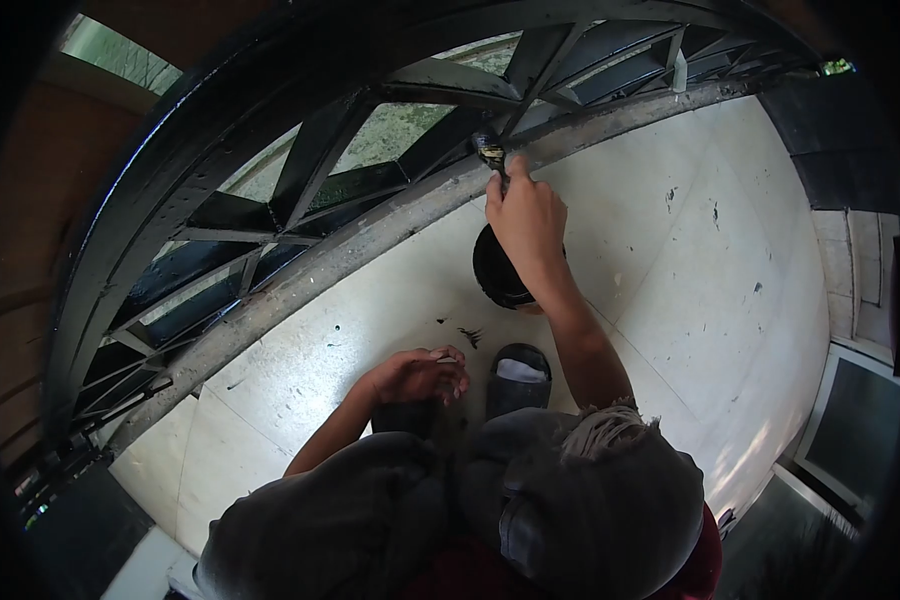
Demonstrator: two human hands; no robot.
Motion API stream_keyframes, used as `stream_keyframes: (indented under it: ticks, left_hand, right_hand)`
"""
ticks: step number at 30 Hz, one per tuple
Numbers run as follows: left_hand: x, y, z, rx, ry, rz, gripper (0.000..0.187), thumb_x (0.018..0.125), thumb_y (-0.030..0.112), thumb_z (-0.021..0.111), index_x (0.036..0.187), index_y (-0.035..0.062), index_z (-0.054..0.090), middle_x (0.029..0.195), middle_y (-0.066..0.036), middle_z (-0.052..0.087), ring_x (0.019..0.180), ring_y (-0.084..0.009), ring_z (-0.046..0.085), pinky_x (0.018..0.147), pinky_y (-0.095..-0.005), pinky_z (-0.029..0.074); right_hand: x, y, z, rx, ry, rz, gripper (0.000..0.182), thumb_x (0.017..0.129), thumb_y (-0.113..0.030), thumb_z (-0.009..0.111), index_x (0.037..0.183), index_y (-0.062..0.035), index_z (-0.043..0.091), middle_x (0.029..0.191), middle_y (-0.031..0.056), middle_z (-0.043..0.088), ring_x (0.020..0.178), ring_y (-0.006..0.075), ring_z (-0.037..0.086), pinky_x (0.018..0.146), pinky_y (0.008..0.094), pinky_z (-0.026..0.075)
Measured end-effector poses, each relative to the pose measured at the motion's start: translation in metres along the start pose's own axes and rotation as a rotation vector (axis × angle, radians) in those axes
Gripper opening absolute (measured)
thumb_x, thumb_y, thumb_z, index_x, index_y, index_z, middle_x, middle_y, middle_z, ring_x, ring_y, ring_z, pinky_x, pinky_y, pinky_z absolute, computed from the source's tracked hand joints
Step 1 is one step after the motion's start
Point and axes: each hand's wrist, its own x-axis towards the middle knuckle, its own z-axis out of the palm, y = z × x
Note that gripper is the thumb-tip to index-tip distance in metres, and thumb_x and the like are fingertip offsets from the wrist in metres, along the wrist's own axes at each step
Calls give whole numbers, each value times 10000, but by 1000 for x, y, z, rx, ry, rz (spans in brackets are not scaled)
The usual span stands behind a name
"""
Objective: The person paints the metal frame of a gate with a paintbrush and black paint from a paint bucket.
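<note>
Closed round the handle of a paintbrush (490, 155), my right hand (528, 218) reaches forward to the foot of a black metal grille (345, 140). The brush head is dark and lies near or against the lower bars; exact contact cannot be made out. Below my right hand and partly hidden by it stands a round black container (495, 270) on the floor. My left hand (422, 376) hangs over my left knee with its fingers loosely curled and apart, holding nothing.
A grey concrete ledge (300, 270) runs along the grille's base. The pale tiled floor (670, 260) bears dark paint spots. My sandalled right foot (520, 378) is just below the container. A framed dark panel (855, 425) stands at the right.
</note>
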Motion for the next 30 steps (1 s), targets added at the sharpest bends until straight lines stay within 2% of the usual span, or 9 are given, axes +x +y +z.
stream_keyframes:
  ticks: [4,6,10,16,20,24,26,28,30]
  left_hand:
    - [0,1,-1,-7,9,8,464,955,461,559,1255,108,522,1187,-161,601,1111,-256,583,936,-404,464]
    - [1,2,2,-11,11,-4,445,975,454,544,1249,104,527,1173,-151,609,1109,-247,587,930,-392,467]
    - [-1,-1,-1,-30,16,-5,457,959,457,556,1253,109,525,1187,-165,602,1109,-260,586,935,-405,465]
    - [2,4,4,-30,19,-23,426,984,453,537,1238,112,540,1165,-151,610,1104,-245,592,931,-392,471]
    - [0,4,4,-19,23,-23,424,985,451,536,1242,114,539,1168,-152,611,1105,-246,592,931,-395,471]
    - [1,2,3,-54,15,0,424,984,450,537,1245,116,538,1169,-153,611,1105,-246,592,932,-394,471]
    - [1,5,5,-31,15,-20,425,984,449,538,1247,116,537,1173,-154,610,1106,-248,592,933,-395,471]
    - [0,4,4,-23,15,-24,426,984,449,537,1249,116,536,1174,-154,610,1107,-248,592,932,-395,471]
    - [2,6,2,-9,7,-26,427,984,449,537,1252,116,536,1175,-154,611,1107,-249,592,931,-395,471]
  right_hand:
    - [-23,-8,19,-60,21,-89,236,953,-237,607,1052,-22,595,593,184,648,578,381,687,536,474,548]
    - [-27,-2,20,82,-52,-167,215,955,-246,612,1013,-40,587,556,172,628,537,384,668,510,472,539]
    - [-6,24,22,52,102,31,186,974,-242,591,991,-58,572,558,170,630,537,386,662,511,487,529]
    - [-32,-3,24,122,-21,-175,193,963,-266,609,963,-73,614,579,167,642,549,386,663,526,506,527]
    - [-12,23,22,68,160,-1,199,949,-270,632,936,-73,602,542,148,619,531,372,659,505,493,518]
    - [-41,-2,31,61,-13,-183,200,939,-269,641,904,-78,593,525,139,609,504,377,644,491,481,515]
    - [-33,8,25,95,81,-189,194,943,-262,637,896,-81,586,524,134,612,504,372,645,487,478,512]
    - [-13,24,17,60,162,12,168,950,-245,630,898,-90,591,526,135,614,511,365,649,494,482,512]
    - [-16,19,23,49,197,-40,170,950,-247,629,904,-87,594,520,136,608,506,368,646,490,475,512]
